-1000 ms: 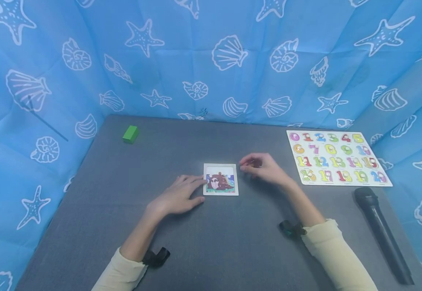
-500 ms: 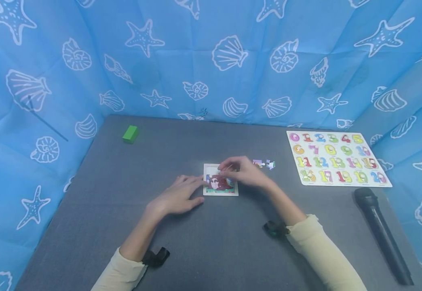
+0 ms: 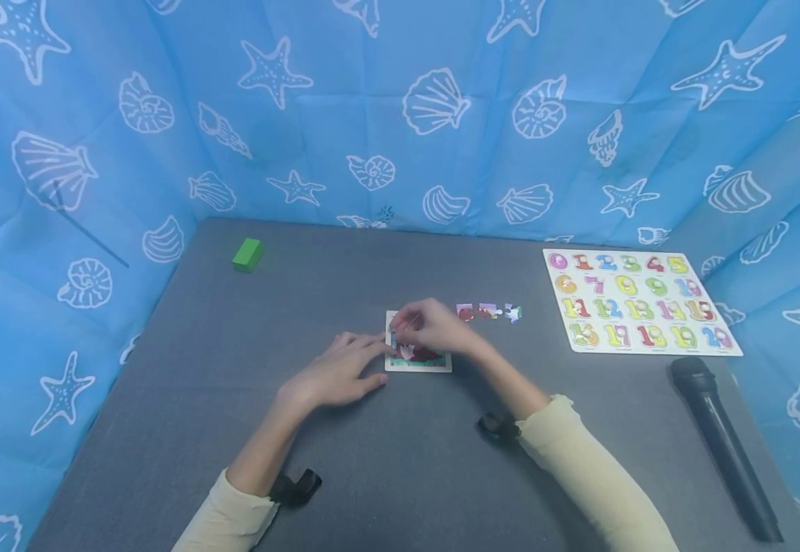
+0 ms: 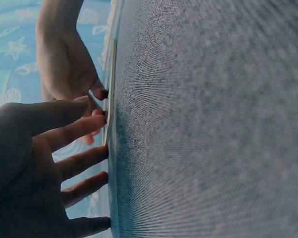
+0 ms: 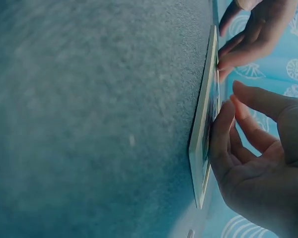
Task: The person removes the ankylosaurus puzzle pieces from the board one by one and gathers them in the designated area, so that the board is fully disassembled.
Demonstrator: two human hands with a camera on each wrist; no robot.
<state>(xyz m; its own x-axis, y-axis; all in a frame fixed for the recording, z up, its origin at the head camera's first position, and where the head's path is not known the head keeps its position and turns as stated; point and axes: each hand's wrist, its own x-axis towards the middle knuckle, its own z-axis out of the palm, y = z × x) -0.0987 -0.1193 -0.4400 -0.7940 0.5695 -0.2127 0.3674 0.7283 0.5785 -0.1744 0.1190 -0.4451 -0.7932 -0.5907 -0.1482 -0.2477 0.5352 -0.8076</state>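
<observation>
A small square jigsaw puzzle board (image 3: 434, 368) with a pale frame lies mid-table, its picture partly covered by the hands. My left hand (image 3: 341, 372) rests beside its left side, fingers spread and fingertips at the frame. Over the board's upper left, my right hand (image 3: 437, 330) has thumb and fingers drawn together in a pinch around a puzzle piece, mostly hidden by the fingers. The right wrist view shows these fingertips (image 5: 226, 111) right at the board's face. Three loose puzzle pieces (image 3: 487, 310) lie in a row to the board's right.
A white number puzzle board (image 3: 648, 303) lies at the back right, with a black microphone (image 3: 724, 445) in front of it. A green block (image 3: 247, 255) sits at the back left. Blue shell-patterned curtain (image 3: 400, 115) encloses the grey table (image 3: 186, 429).
My right hand has moved left from the loose pieces to the board's upper left, uncovering the row of pieces. My left hand has stayed at the board's left edge.
</observation>
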